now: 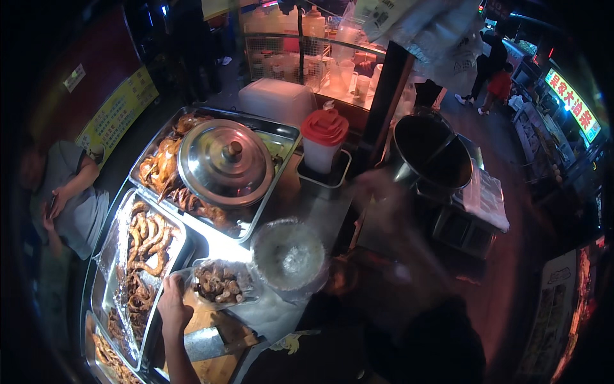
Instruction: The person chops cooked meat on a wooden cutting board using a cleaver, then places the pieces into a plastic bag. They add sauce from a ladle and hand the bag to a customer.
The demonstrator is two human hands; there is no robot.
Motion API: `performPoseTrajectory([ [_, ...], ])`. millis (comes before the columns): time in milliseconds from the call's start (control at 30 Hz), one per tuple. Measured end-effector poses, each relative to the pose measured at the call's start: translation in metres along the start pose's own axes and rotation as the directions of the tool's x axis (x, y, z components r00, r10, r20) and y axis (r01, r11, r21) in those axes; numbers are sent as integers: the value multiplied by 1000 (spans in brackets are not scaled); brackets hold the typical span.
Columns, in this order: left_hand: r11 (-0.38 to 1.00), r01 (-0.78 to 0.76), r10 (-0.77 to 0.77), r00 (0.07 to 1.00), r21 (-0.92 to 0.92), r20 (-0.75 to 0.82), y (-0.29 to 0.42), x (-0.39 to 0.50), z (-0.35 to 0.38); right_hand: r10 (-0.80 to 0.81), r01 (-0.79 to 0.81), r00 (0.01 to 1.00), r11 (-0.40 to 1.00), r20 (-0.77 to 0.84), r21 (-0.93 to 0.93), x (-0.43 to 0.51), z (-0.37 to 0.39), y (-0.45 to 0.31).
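Observation:
My left hand (173, 300) grips the left edge of a clear plastic container (249, 283) of chopped brown meat (217, 282). Below it a cleaver (204, 343) lies on a wooden cutting board (220, 367). Just right of the container stands a round bowl (289, 254) covered in clear plastic. My right hand (381, 189), blurred and dim, is raised left of a deep metal pot (431, 153) with a handle leaning inside; whether it holds anything cannot be made out. A white container with a red lid (324, 127) stands up and to the left of that hand.
A metal lid (225, 163) rests on a tray of cooked poultry (160, 163). Trays of cooked meat (148, 240) line the left edge. Plastic bags (484, 197) lie right of the pot, and a dark post (383, 101) rises behind. A person (72, 192) stands at the left.

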State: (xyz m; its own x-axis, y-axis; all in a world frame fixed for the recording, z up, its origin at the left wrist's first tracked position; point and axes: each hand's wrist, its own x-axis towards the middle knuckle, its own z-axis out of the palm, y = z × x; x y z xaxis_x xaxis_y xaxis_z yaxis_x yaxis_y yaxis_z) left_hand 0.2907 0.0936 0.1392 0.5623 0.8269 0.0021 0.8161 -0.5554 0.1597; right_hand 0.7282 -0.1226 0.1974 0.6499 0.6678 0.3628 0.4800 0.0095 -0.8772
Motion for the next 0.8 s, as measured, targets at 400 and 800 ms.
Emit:
performPoseTrajectory([
  [400,963,162,-120,974,217,-195,-4,-11,25,675,-573,724,703,-142,422,203,-352,342],
  [800,962,252,-241,964,100,-110,10,-13,14,383,-446,888,852,-254,-275,186,-365,367],
])
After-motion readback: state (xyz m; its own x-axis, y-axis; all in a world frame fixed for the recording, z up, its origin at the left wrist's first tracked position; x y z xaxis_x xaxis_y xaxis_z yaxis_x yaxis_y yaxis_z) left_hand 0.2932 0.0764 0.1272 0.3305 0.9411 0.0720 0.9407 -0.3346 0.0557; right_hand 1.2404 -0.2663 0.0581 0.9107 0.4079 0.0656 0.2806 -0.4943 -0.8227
